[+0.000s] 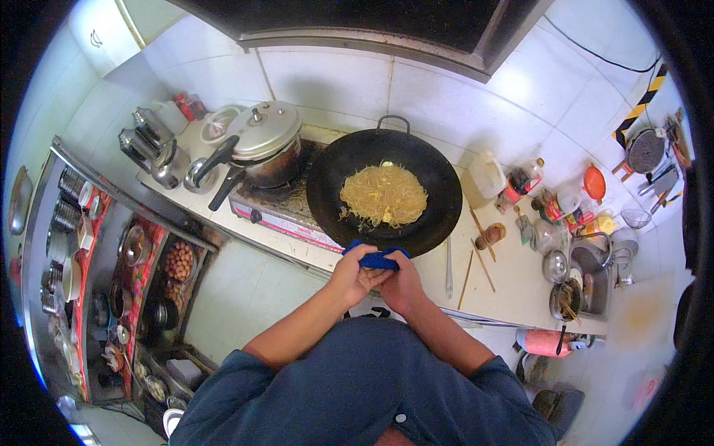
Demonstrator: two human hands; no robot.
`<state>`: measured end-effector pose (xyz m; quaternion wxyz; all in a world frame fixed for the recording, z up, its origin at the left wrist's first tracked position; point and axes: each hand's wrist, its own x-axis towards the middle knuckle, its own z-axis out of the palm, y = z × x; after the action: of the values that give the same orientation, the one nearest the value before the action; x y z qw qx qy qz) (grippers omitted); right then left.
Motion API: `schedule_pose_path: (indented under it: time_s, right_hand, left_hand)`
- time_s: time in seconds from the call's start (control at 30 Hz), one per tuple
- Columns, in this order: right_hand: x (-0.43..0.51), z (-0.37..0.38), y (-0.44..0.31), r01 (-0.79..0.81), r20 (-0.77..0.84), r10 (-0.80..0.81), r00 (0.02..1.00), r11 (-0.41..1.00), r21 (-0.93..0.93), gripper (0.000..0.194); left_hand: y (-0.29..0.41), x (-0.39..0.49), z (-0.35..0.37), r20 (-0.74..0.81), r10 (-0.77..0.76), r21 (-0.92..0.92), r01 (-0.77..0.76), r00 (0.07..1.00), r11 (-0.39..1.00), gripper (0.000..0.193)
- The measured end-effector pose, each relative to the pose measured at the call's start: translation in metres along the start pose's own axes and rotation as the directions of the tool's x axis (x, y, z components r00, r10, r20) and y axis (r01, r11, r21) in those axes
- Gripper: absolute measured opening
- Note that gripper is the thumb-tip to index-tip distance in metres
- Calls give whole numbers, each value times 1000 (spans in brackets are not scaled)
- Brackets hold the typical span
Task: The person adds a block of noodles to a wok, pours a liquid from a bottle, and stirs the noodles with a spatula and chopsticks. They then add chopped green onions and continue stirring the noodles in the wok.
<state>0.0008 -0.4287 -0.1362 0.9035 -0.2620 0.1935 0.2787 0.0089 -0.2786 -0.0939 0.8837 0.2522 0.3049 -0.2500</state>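
Observation:
Both hands meet at the near rim of a large black wok point(329, 178) on the gas stove point(273, 214). My left hand point(357, 279) and my right hand point(399, 281) grip a folded blue cloth point(375, 257) from either side. The cloth covers the near edge of the wok, so whatever handle lies under it is hidden. Thin cooked noodles point(382, 192) with pale yellow bits form a flat heap in the wok. A bare loop handle point(394, 118) rises from the far rim.
A pressure cooker point(268, 131) stands left of the wok, its black handles jutting toward me. Loose chopsticks point(484, 265) and a metal utensil point(449, 270) lie on the right counter. Bottles point(521, 181) line the wall before the sink point(597, 292). A range hood point(368, 42) overhangs the stove.

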Motion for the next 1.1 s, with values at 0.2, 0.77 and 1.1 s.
schedule_pose_path:
  time_s: [0.2, 0.77, 1.1]
  right_hand:
    - [-11, 26, -2, 36, -98, -32, 995, 999, 38, 7]
    - [-24, 123, -64, 213, 225, -216, 950, 976, 38, 35]
    - [-81, 87, -20, 49, 35, -51, 998, 998, 50, 19]
  left_hand:
    - [5, 16, -15, -3, -5, 44, 5, 1000, 999, 18]
    - [50, -10, 64, 361, 120, 53, -149, 925, 987, 36]
    - [20, -83, 47, 88, 27, 106, -36, 996, 994, 28]
